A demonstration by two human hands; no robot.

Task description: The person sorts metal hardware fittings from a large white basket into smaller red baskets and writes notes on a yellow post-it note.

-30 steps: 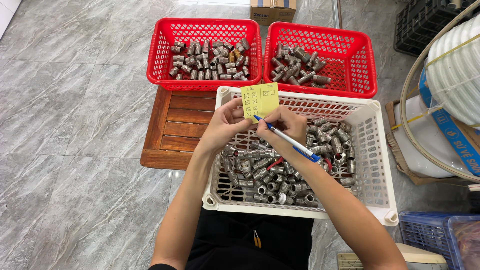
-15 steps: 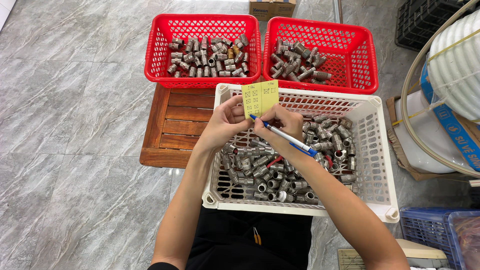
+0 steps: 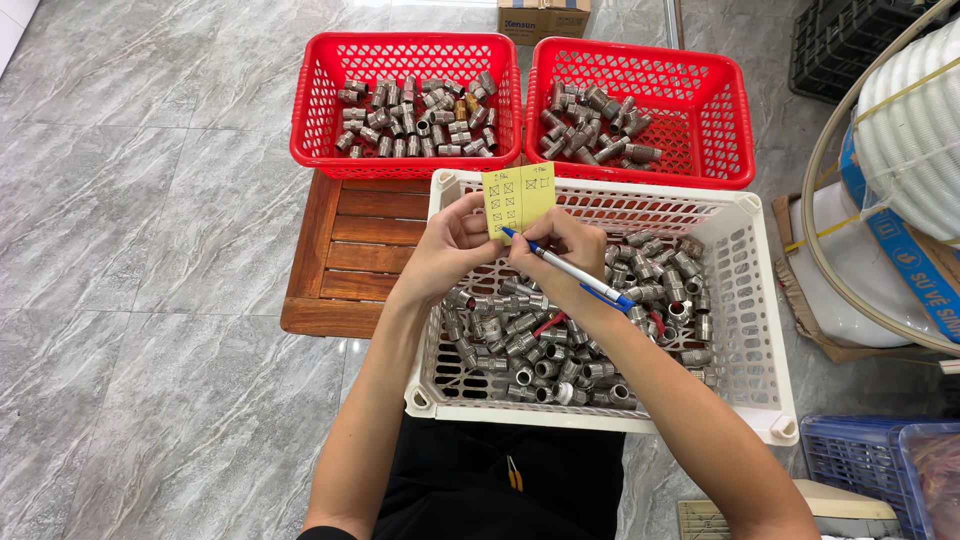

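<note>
- The low wooden desk (image 3: pixel 350 255) sits on the grey tiled floor (image 3: pixel 150 250), carrying two red baskets of metal fittings; the left red basket (image 3: pixel 318 120) holds the fuller, neater pile.
- The left hand (image 3: pixel 450 250) has its fingers closed on the lower edge of a yellow note (image 3: pixel 519 197), held upright above the far rim of the white basket (image 3: pixel 755 330).
- With nothing firm behind the paper, it could buckle or tear under the pen tip, I judge.
- The right hand (image 3: pixel 565 250) has its fingers wrapped tight round a blue and white pen (image 3: pixel 570 272), tip touching the note's lower part.
- A slipped pen or note would drop among the loose metal fittings (image 3: pixel 540 345) below.
- The right red basket (image 3: pixel 735 130) holds fewer fittings.
</note>
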